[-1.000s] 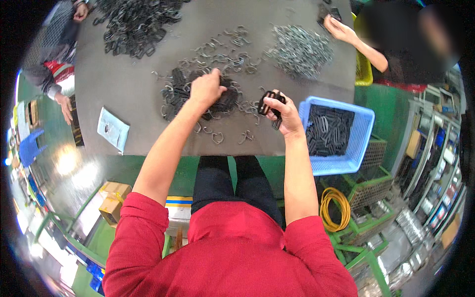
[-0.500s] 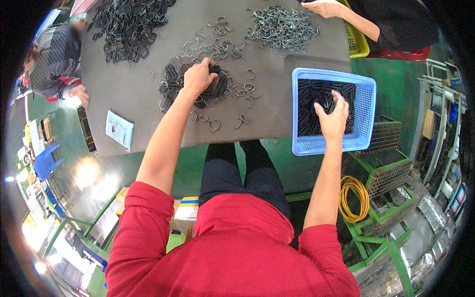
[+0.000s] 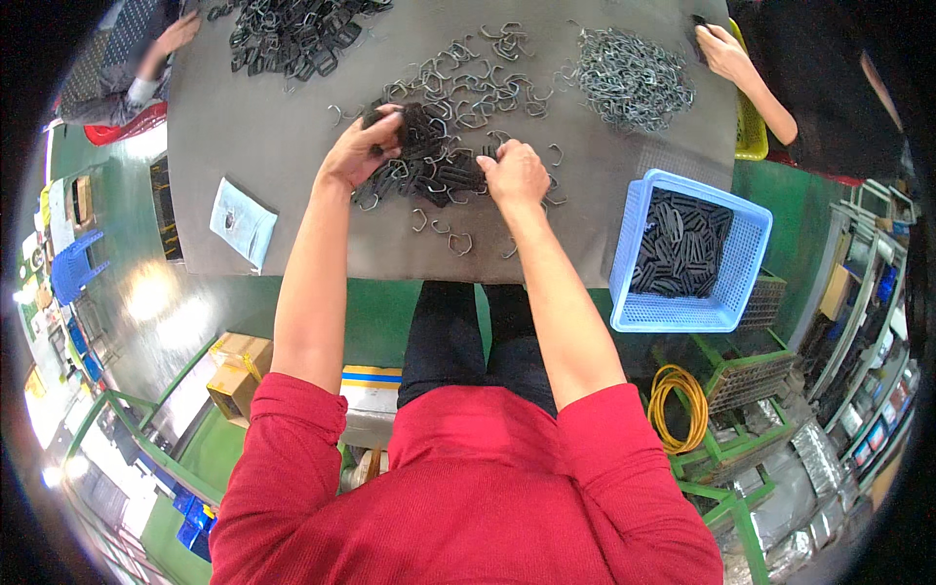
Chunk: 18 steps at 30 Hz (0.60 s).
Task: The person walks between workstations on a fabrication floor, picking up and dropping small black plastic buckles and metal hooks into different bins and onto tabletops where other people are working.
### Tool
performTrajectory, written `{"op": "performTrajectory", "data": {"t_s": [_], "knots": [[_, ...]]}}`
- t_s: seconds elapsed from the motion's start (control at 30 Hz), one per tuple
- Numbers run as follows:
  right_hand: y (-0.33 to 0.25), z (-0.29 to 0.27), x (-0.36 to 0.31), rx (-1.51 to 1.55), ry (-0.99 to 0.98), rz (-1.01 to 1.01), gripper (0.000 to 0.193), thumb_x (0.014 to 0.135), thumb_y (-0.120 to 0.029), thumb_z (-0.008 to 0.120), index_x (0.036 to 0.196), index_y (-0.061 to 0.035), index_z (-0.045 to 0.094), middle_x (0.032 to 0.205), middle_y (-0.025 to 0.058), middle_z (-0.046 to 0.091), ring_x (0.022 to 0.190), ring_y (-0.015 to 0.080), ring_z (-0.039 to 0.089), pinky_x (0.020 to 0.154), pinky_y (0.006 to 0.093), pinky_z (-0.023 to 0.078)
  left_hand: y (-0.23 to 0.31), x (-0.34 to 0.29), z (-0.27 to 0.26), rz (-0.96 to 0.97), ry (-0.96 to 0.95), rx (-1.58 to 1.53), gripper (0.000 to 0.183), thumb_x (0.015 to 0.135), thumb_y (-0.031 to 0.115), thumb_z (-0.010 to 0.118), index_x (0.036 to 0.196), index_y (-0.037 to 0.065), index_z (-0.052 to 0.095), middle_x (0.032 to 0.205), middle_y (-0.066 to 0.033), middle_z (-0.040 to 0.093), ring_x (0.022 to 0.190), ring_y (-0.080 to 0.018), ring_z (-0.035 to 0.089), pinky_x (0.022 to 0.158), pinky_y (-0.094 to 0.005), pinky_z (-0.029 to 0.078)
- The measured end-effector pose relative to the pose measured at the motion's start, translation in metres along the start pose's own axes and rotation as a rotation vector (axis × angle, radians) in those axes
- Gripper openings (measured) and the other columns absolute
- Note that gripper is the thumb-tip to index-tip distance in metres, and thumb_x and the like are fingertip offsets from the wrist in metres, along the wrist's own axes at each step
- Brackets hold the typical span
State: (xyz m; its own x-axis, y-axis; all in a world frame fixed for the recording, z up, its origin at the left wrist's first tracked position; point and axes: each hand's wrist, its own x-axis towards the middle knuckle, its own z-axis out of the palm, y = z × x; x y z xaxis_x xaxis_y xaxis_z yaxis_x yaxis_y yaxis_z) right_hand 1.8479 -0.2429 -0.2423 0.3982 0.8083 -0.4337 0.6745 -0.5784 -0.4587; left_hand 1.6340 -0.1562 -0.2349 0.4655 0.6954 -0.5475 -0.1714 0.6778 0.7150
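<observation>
My left hand (image 3: 359, 154) is closed around a bunch of small black pieces at the left of a loose pile of black strips (image 3: 429, 180) on the grey table. At the right side of that pile, my right hand (image 3: 520, 178) has thumb and fingers pinched on a small dark piece, its exact shape hard to make out. Bent metal hooks (image 3: 473, 86) lie scattered beyond and among the strips. To the right, a blue plastic basket (image 3: 627, 239) holds many short black strips (image 3: 682, 249).
A heap of metal hooks (image 3: 636, 80) lies at the far right, and black buckle-like frames (image 3: 297, 39) at the far left. A light-blue packet (image 3: 244, 222) rests near the left edge. Co-workers' hands (image 3: 726, 54) show at both far sides. A coiled yellow hose (image 3: 678, 409) hangs below right.
My right hand has left the blue basket and moved left to the strip pile, where it pinches a piece. My left hand has turned, still gripping black pieces. The view has shifted slightly.
</observation>
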Motion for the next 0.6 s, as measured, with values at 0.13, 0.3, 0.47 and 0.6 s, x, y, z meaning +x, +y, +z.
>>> {"op": "performTrajectory", "data": {"t_s": [0.13,0.3,0.47,0.6], "knots": [[0.04,-0.003,0.022,0.928,-0.5,-0.005,0.022,0.072,-0.017,0.072,0.081,-0.0051,0.057,0.069,0.0016,0.059,0.067,0.0135,0.06,0.057,0.0249,0.044,-0.023,-0.003,-0.032,0.196,-0.266,-0.518,0.015,0.087,0.024,0.056,0.093,0.011,0.053,0.1,-0.0023,0.051,0.078,-0.0131,0.047,0.066,-0.0296,0.041],[-0.012,-0.022,0.024,0.986,-0.624,-0.057,0.028,0.072,-0.013,0.072,0.092,-0.0042,0.054,0.079,0.0051,0.061,0.072,0.0127,0.059,0.06,0.0246,0.044,-0.018,0.003,-0.025,0.182,-0.305,-0.586,0.02,0.088,0.027,0.05,0.099,0.01,0.051,0.099,-0.007,0.054,0.091,-0.0241,0.057,0.078,-0.0381,0.047],[-0.064,0.016,0.031,-0.167,-0.262,-0.519,0.036,0.066,-0.027,0.074,0.095,-0.0109,0.059,0.091,0.0116,0.063,0.085,0.0306,0.061,0.074,0.0402,0.048,0.012,0.006,-0.025,0.039,-0.234,-0.439,0.023,0.089,0.019,0.052,0.11,0.009,0.049,0.086,-0.0036,0.052,0.072,-0.0147,0.051,0.066,-0.0328,0.045],[-0.061,-0.009,0.031,-0.257,-0.223,-0.46,0.027,0.069,-0.025,0.07,0.091,-0.0112,0.063,0.096,0.0099,0.061,0.086,0.0293,0.061,0.075,0.0408,0.049,0.015,0.023,-0.027,0.194,0.077,0.41,0.029,0.084,0.022,0.06,0.108,0.008,0.053,0.085,-0.0054,0.058,0.076,-0.0147,0.054,0.064,-0.0332,0.046]]}}
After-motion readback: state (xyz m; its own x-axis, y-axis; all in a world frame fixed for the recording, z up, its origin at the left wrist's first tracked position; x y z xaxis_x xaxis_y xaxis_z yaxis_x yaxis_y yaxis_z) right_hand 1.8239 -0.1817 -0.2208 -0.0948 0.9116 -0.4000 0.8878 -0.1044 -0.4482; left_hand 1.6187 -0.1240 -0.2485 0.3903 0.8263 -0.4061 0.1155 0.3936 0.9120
